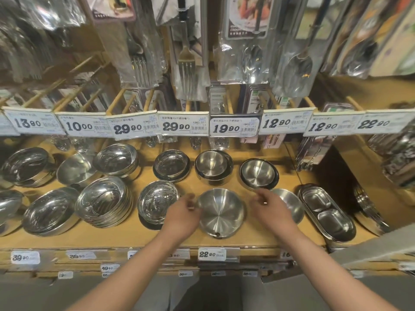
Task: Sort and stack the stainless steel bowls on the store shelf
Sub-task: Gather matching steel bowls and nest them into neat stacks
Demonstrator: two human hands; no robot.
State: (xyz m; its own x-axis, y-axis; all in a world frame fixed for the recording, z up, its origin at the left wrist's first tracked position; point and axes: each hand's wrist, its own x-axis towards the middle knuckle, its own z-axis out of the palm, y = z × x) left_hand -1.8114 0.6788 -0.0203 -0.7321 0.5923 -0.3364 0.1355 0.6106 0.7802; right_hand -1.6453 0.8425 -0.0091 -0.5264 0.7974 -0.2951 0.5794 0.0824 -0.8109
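Note:
A brushed stainless steel bowl (221, 213) sits at the front of the wooden shelf (134, 240), on top of a short stack. My left hand (183, 215) hovers at its left rim with fingers loosely curled and blurred; no firm grip shows. My right hand (270, 209) is just right of the bowl, apart from it, fingers relaxed and holding nothing. It partly covers another shallow bowl (294, 205). Behind stand two nested bowl sets (213, 164) (258, 173). Shiny bowl stacks (157, 200) (105, 200) fill the left.
More shiny bowls (49, 213) (115, 158) (171, 164) crowd the left shelf. A stack of oval two-part dishes (325, 213) lies at the right. Price tags (184, 125) and packaged cutlery (188, 70) hang low above the back row.

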